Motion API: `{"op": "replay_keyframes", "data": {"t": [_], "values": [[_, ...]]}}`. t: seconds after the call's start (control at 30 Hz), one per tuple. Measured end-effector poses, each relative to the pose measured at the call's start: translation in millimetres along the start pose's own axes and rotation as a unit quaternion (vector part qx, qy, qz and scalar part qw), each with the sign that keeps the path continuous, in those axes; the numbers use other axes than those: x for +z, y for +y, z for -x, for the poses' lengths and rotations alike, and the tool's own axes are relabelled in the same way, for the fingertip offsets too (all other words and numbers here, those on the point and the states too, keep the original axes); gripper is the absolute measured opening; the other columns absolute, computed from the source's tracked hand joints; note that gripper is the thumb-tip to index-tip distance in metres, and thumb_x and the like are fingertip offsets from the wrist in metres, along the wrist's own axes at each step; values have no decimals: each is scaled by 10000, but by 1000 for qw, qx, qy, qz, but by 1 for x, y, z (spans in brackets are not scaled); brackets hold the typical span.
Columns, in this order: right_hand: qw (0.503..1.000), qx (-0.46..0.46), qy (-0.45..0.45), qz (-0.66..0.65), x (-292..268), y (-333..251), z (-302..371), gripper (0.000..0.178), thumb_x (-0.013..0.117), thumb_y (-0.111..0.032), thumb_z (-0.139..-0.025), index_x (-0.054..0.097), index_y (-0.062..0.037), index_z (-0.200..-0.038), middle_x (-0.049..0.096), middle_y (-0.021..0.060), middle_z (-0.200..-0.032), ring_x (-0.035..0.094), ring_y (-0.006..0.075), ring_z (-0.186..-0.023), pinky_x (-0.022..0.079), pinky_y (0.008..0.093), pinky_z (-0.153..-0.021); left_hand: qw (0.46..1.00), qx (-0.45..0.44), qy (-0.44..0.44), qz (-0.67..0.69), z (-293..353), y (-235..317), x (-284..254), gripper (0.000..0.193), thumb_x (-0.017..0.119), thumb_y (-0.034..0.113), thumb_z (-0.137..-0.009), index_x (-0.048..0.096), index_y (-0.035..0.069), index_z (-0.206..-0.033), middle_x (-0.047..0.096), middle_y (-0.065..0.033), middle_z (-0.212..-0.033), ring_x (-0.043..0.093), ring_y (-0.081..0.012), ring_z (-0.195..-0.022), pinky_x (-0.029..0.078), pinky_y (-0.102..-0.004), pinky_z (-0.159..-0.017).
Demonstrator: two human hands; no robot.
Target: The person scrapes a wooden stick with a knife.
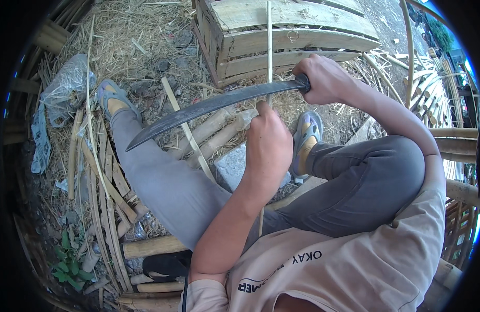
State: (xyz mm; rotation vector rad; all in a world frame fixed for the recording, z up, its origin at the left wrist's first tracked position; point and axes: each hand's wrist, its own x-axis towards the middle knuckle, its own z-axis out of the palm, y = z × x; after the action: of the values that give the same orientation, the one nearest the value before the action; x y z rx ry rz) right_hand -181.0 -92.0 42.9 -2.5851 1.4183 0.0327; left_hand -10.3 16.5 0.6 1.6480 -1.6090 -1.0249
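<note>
Bamboo strip (269, 41) runs through the view from 12 o'clock toward 6, its upper length overlapping the near edge of the slatted crate (297, 39) at 1 o'clock. Near the centre, the left hand (271, 145) is clamped around it; the right hand (325, 80), apart from the left between 1 and 2 o'clock, grips the knife (209, 112). Its curved blade crosses the strip, contact impossible to tell, with the tip at 9 o'clock over 1 trouser leg (162, 182). Straw-strewn ground (157, 26) opens at 11 o'clock.
</note>
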Motion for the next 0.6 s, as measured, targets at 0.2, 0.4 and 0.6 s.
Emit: {"op": "replay_keyframes", "data": {"t": [0.2,0.4,0.6], "values": [[999,32,6,32,-3,6,2,219,684,-86,-593,700,14,-787,666,229,-725,671,414,-738,554,469,-714,1000,-5,10,22,4,10,0,209,453,87,-1007,515,-112,-1005,618,-329,-716,654,-496,-728,491,-543,-617],[991,126,43,-4,6,49,3,234,679,-76,-639,698,39,-841,689,242,-808,688,407,-776,561,459,-740,1000,10,-6,-10,7,14,-9,188,442,62,-1004,494,-119,-1002,633,-288,-692,671,-462,-684,531,-524,-603],[992,104,66,39,3,50,-2,227,669,-66,-624,700,26,-830,695,219,-799,689,392,-762,558,456,-722,999,21,25,-8,8,6,-13,234,438,112,-1021,520,-85,-924,608,-287,-693,638,-478,-685,470,-540,-621]]}}
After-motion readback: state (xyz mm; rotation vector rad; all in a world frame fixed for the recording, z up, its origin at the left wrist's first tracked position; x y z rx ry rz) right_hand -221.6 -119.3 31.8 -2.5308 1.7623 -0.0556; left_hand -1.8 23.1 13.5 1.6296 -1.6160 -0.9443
